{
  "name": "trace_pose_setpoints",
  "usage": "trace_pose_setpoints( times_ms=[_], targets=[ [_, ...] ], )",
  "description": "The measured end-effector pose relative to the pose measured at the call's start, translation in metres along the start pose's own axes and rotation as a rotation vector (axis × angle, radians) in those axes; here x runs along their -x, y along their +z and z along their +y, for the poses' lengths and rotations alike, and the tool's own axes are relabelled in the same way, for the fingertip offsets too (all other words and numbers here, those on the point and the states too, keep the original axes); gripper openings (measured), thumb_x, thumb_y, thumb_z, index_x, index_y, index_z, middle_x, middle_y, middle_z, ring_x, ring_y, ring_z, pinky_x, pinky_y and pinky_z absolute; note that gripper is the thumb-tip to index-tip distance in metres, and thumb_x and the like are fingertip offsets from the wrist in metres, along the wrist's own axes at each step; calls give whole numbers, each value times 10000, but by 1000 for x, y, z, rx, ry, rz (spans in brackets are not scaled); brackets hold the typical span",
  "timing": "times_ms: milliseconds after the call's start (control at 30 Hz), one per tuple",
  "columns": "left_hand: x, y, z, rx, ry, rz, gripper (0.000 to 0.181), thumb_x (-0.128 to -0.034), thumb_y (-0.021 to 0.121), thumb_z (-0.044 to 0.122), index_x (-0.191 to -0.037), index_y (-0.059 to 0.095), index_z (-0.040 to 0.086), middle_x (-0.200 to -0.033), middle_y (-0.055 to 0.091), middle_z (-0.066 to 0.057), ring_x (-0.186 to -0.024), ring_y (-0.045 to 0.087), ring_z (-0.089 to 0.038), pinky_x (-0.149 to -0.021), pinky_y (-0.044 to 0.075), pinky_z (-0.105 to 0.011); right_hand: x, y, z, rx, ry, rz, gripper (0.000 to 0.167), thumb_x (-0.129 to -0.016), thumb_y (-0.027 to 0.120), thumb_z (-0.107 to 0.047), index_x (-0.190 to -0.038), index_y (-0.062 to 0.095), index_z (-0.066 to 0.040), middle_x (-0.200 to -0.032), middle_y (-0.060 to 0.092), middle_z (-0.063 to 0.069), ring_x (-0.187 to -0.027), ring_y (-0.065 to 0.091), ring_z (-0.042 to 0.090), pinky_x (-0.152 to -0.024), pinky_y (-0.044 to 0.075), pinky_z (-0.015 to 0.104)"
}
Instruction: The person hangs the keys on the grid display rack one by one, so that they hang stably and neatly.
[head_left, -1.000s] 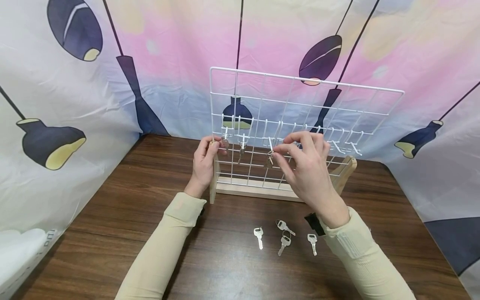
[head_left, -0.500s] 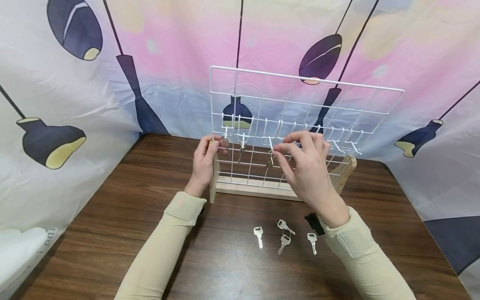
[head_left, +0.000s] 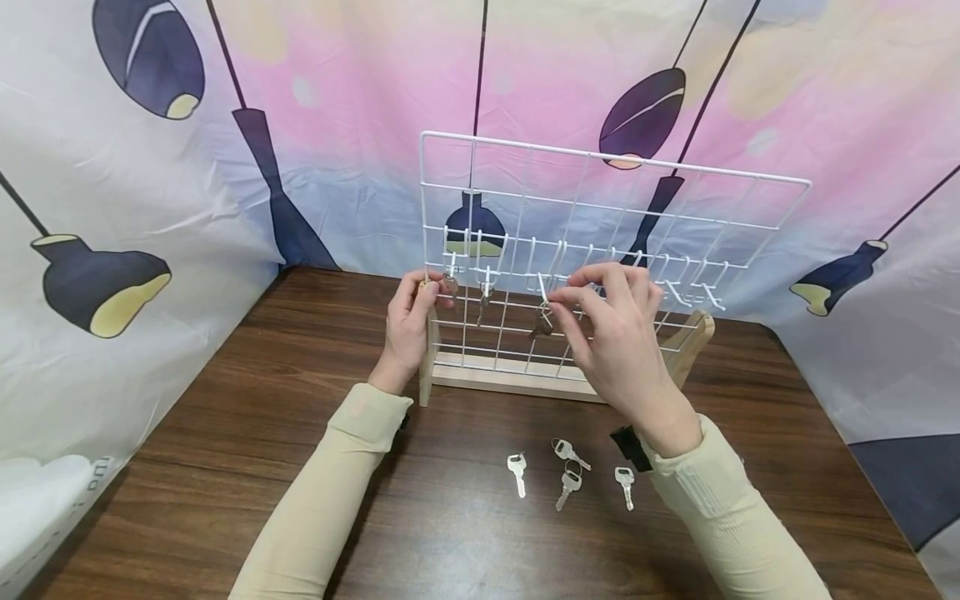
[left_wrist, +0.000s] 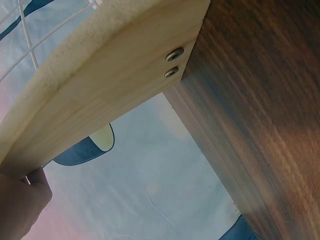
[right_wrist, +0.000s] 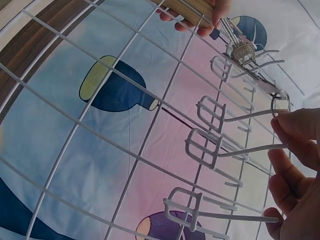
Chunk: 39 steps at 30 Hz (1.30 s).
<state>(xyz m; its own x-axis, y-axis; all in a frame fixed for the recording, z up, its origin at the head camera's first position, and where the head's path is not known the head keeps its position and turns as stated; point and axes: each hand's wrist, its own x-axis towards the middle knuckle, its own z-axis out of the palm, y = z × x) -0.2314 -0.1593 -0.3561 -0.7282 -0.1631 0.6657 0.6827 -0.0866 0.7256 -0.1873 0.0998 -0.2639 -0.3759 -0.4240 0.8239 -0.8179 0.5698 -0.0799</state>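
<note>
My left hand [head_left: 407, 329] grips the upper end of the wooden side support [left_wrist: 110, 70] of a white wire grid rack [head_left: 611, 156]. Thumb and fingers of my right hand [head_left: 618, 333] pinch the ring [right_wrist: 280, 104] of a key [head_left: 541, 323]. That ring is at the outer end of a white hook [right_wrist: 255, 116]; whether the hook passes through it is hard to tell. Two hooks further left carry hanging keys, one key [head_left: 483, 307] in the middle left and another key [head_left: 451, 283] beside my left fingers.
On the dark wooden table [head_left: 480, 550] lie several loose keys, among them a left key [head_left: 517, 476], a key with a ring [head_left: 569, 486] and a right key [head_left: 625, 487]. More white hooks [head_left: 708, 295] line the rack's right part. A printed cloth [head_left: 337, 125] hangs behind.
The key under my right fingertips has swung and turned, now looking darker and tilted to the lower left. My right hand has shifted very slightly right; the left hand stays put.
</note>
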Motion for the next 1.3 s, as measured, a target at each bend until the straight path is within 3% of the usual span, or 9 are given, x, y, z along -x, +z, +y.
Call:
trace_pose_setpoints(
  times_ms=[233,500,633,800,1067,1200,1300],
  targets=[
    [0,-1,-2,2,11,-6,251,-1024,445,77,-1107,485,-157,-943,571,-103,-816,628,-172,-777,546,-465,0,0,0,8,3,-1,107,-906,678,-153,-949,724,-67,-1052,544,123,-1017,382,370,-837,259,565],
    [1,0,-2,12,8,-3,251,-1024,445,73,-1109,483,-160,-939,574,-78,-822,622,-245,-776,555,-420,3,1,1,-1,8,7,130,-889,692,-163,-965,728,-64,-1047,541,130,-1000,381,368,-839,253,564],
    [1,0,-2,13,5,-3,249,-1026,437,67,-1110,480,-164,-943,561,-153,-820,625,-172,-774,559,-394,6,0,2,-8,15,15,132,-889,690,-173,-960,727,-68,-1048,538,134,-998,381,371,-841,248,564],
    [1,0,-2,10,-2,0,243,-1024,438,63,-1109,481,-161,-946,544,-235,-818,625,-187,-775,559,-387,10,0,0,-21,8,47,142,-889,680,-170,-991,713,-77,-1056,544,141,-1000,390,384,-835,247,566],
    [2,0,-2,12,3,7,239,-1022,447,87,-1102,502,-131,-939,588,-65,-826,604,-317,-778,547,-474,19,-5,-9,-65,-23,187,183,-878,641,-166,-1011,676,-43,-1003,580,146,-957,430,412,-808,283,552],
    [2,0,-2,14,-2,13,230,-1022,439,78,-1100,500,-129,-941,598,-42,-845,577,-379,-781,552,-447,26,-6,-13,-109,-77,225,192,-884,634,-171,-980,662,-7,-952,596,153,-879,442,400,-764,312,500],
    [1,1,-1,21,-5,10,231,-1026,428,58,-1104,484,-152,-945,593,-53,-852,583,-348,-782,551,-437,33,-4,-16,-134,-148,220,214,-912,621,-185,-962,655,21,-919,598,159,-829,456,374,-735,338,449]
  ],
)
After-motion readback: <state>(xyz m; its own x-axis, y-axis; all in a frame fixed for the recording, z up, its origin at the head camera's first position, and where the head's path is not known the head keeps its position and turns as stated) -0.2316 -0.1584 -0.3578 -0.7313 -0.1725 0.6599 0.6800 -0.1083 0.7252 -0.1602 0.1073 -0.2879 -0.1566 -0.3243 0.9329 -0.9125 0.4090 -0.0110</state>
